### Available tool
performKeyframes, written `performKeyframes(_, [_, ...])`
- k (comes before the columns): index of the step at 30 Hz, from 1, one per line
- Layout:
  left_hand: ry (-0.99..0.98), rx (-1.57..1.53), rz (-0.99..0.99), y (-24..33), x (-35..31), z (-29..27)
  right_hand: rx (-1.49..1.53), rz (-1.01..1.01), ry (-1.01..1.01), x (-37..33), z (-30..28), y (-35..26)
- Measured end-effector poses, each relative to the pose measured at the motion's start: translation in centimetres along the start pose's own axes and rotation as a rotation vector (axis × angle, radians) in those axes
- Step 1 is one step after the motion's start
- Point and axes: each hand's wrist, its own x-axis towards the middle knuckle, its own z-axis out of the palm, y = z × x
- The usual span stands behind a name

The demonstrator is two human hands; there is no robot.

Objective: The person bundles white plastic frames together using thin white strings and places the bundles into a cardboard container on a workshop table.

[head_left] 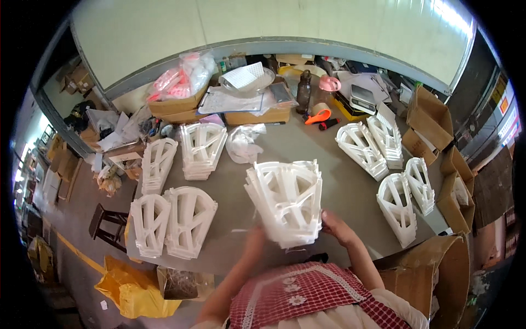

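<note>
A stack of white, fan-shaped plastic frames (290,203) stands in front of me at the middle of the table, larger in view than the other stacks and slightly blurred. My right hand (335,226) is closed on its lower right side, the thumb along the edge. My left hand (256,240) is beside the lower left of the stack, smeared by motion, its fingers hidden. More stacks of the same frames lie on the left, two farther back (203,151) and two nearer (189,222). On the right are further stacks (361,151), including a nearer one (397,211).
A crumpled clear plastic bag (245,143) lies behind the middle stack. Along the back are a clipboard (230,102), a dark bottle (303,92), an orange tape dispenser (318,115) and a small scale (362,97). Cardboard boxes (429,116) line the right edge; a stool (109,223) stands left.
</note>
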Motion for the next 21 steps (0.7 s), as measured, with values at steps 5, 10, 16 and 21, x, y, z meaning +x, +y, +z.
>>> performKeyframes(5, [-0.139, 0.254, 0.345, -3.6, 4.3, -0.4, 0.018, -0.008, 0.125, 1.4, -2.4, -1.3])
performKeyframes(10, [-0.031, 0.069, 0.378, -3.7, 2.3, -3.0, 0.114, -0.11, 0.247, 0.2, -4.6, 0.7])
performKeyframes(16, [0.078, 0.034, 0.114, -3.8, -3.1, -9.3, -0.156, -0.006, 0.398, 0.1, -7.2, 5.7])
performKeyframes(21, [0.098, 0.168, 0.036, -8.6, -8.2, -12.7, -0.445, 0.267, -0.193, -1.2, -2.4, 5.7])
